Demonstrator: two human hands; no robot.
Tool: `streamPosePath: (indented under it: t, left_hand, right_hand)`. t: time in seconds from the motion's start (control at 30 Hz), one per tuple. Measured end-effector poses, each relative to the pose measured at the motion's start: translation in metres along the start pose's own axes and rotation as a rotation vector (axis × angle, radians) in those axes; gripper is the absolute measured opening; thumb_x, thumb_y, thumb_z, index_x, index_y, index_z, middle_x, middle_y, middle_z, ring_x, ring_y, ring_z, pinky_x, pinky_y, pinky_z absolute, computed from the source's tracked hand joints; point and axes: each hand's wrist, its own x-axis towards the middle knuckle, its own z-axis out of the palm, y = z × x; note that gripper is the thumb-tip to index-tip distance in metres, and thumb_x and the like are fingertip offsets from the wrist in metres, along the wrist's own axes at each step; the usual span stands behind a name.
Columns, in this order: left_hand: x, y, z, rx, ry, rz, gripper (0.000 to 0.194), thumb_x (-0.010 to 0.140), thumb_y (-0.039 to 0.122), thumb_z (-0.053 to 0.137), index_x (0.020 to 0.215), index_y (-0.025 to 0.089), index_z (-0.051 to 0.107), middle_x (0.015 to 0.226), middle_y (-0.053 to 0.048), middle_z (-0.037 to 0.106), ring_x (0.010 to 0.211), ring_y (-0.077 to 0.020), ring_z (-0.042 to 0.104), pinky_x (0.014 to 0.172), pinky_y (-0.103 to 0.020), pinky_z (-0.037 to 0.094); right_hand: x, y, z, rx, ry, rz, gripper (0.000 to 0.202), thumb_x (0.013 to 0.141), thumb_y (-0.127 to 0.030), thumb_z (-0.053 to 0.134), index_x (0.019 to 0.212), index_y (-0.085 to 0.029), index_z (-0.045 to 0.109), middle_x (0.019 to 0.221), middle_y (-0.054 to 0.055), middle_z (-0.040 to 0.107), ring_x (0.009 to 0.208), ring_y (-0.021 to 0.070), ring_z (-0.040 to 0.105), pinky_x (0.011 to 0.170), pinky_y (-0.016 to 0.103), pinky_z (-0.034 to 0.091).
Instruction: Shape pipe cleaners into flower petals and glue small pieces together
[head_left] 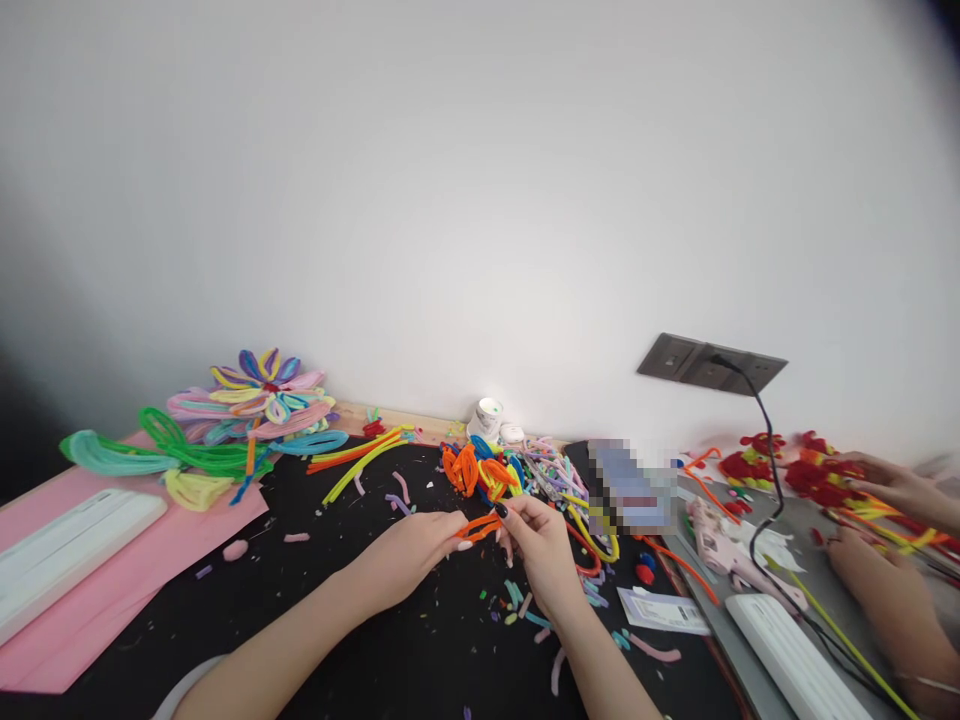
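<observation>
Where the orange strands point(480, 525) run left to right, our left fingers point(463, 545) and right fingers point(514, 518) pinch them from either side.

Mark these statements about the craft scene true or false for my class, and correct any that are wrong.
1. The wearer's left hand and right hand both hold an orange fuzzy stem. True.
2. The left hand is gripping the pink glue gun. False: the pink glue gun lies to the right of both hands.
3. A black cable is plugged into the wall socket. True.
4. The multicoloured flower is to the right of the wearer's hands. False: the multicoloured flower is to their left.
5. Another person's hands are visible at the right side. True.
</observation>
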Motion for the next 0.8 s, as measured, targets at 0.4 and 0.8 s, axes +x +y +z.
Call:
streamPosePath:
  t: [0.4, 0.8]
  left_hand:
    - [0.0016, -0.0086, 0.0052, 0.032, 0.079, 0.032, 0.039, 0.110, 0.032, 0.027, 0.082, 0.022, 0.052, 0.082, -0.003, 0.065, 0.079, -0.0214, 0.063, 0.070, -0.029, 0.040]
    - [0.0007, -0.0024, -0.0023, -0.154, 0.057, -0.026, 0.035, 0.106, 0.038, 0.029, 0.077, 0.023, 0.040, 0.079, -0.002, 0.056, 0.077, -0.0217, 0.054, 0.072, -0.031, 0.035]
  right_hand:
    - [-0.0019, -0.0038, 0.0023, -0.003, 0.052, -0.040, 0.030, 0.074, -0.043, 0.083, 0.089, -0.022, 0.068, 0.054, -0.005, 0.060, 0.041, 0.0117, 0.044, 0.042, 0.023, 0.033]
    - [-0.0028, -0.0040, 0.0021, -0.005, -0.059, 0.001, 0.019, 0.066, -0.028, 0.087, 0.079, -0.022, 0.076, 0.074, 0.000, 0.071, 0.056, 0.0128, 0.054, 0.051, 0.023, 0.043]
